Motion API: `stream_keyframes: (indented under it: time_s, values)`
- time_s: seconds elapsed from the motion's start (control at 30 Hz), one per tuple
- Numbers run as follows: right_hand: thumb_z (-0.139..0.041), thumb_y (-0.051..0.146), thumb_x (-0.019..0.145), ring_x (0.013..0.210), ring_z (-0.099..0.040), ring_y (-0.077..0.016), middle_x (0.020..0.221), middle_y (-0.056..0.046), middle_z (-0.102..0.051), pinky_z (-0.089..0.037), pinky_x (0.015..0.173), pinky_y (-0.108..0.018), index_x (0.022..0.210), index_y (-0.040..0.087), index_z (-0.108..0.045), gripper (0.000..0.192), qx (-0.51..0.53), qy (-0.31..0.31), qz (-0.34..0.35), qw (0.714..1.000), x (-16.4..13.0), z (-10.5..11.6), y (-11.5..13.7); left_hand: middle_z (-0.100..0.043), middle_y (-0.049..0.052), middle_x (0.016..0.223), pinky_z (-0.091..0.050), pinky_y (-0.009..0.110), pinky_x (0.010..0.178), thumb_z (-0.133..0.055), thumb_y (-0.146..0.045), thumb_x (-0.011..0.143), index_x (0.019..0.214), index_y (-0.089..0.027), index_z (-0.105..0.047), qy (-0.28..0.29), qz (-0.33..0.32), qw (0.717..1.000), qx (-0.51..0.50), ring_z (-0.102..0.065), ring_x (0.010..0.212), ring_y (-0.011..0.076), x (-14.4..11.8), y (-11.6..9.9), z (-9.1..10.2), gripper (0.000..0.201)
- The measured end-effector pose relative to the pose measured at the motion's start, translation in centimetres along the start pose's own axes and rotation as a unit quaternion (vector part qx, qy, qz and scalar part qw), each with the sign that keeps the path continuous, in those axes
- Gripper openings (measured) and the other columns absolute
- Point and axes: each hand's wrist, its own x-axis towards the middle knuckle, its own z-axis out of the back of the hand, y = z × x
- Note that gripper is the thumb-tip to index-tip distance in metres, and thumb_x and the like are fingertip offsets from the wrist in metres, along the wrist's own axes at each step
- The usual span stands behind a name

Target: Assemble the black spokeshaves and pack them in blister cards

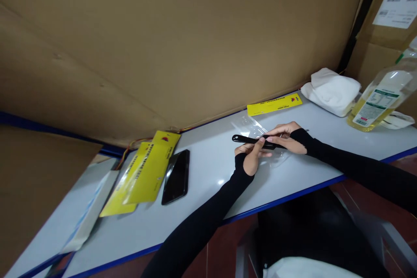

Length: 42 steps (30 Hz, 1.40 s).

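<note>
Both hands are over the table, closed around a black spokeshave (243,139). Its long handle, with a hole at the end, sticks out to the left. My left hand (252,158) grips it from below, thumb on top. My right hand (288,138) holds the middle and right part, which the fingers largely hide. Beneath and behind the hands lies a clear plastic sleeve (249,126). Just beyond it is a yellow printed card (275,105).
To the left, yellow packaging cards (151,167) overlap beside a black phone (176,178). At the right stand a bottle of yellow liquid (374,104) and a white cloth bundle (332,91). A cardboard wall (182,43) rises behind the table (208,195).
</note>
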Motion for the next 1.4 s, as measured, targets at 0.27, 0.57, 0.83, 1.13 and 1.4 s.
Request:
stream_keyframes:
  time_s: [0.27, 0.57, 0.83, 1.13, 1.4]
  values:
    - [-0.072, 0.053, 0.087, 0.057, -0.052, -0.0114, 0.086, -0.006, -0.079, -0.041, 0.053, -0.027, 0.114, 0.02, -0.085, 0.044, -0.051, -0.003, 0.0, 0.999, -0.2, -0.3, 0.4, -0.08, 0.015, 0.078, -0.062, 0.032, 0.044, -0.098, -0.04, 0.056, 0.077, -0.007, -0.079, -0.037, 0.019, 0.999, -0.004, -0.079, 0.065, 0.0308, 0.0, -0.6, -0.3, 0.043]
    - [-0.081, 0.042, 0.076, 0.071, -0.066, -0.0191, 0.09, -0.004, -0.08, -0.05, 0.068, -0.033, 0.105, 0.025, -0.081, 0.034, -0.364, 0.043, -0.033, 0.93, 1.2, 10.9, 0.1, -0.078, 0.015, 0.074, -0.058, 0.03, 0.038, -0.096, -0.042, 0.06, 0.065, -0.01, -0.075, -0.063, -0.008, 0.998, -0.013, -0.08, 0.067, 0.0329, 0.8, -0.7, 0.1, 0.039]
    - [-0.088, 0.033, 0.066, 0.075, -0.072, -0.0208, 0.087, -0.004, -0.081, -0.052, 0.069, -0.031, 0.095, 0.024, -0.084, 0.031, -0.379, 0.157, -0.116, 0.905, 1.6, 13.2, -0.9, -0.081, 0.018, 0.088, -0.057, 0.029, 0.037, -0.096, -0.046, 0.058, 0.062, -0.009, -0.075, -0.068, -0.028, 0.997, -0.003, -0.079, 0.063, 0.0305, 0.5, -0.8, 0.0, 0.042]
    - [-0.06, 0.045, 0.094, 0.077, -0.068, -0.0206, 0.089, -0.008, -0.08, -0.046, 0.072, -0.032, 0.088, 0.022, -0.085, 0.034, -0.431, 0.197, 0.014, 0.88, 1.5, 11.4, -0.4, -0.078, 0.015, 0.07, -0.056, 0.029, 0.037, -0.095, -0.043, 0.06, 0.065, -0.009, -0.077, -0.074, -0.016, 0.997, -0.001, -0.079, 0.064, 0.0328, 0.6, -0.6, -0.1, 0.039]
    - [-0.067, 0.029, 0.084, 0.064, -0.062, -0.0156, 0.072, -0.002, -0.074, -0.044, 0.06, -0.028, 0.077, 0.021, -0.073, 0.012, -0.355, 0.033, 0.059, 0.932, 0.7, 6.9, 0.4, -0.078, 0.015, 0.07, -0.056, 0.029, 0.036, -0.093, -0.037, 0.063, 0.064, -0.009, -0.076, -0.075, 0.003, 0.997, -0.01, -0.078, 0.06, 0.0307, 0.3, -1.0, -0.5, 0.033]
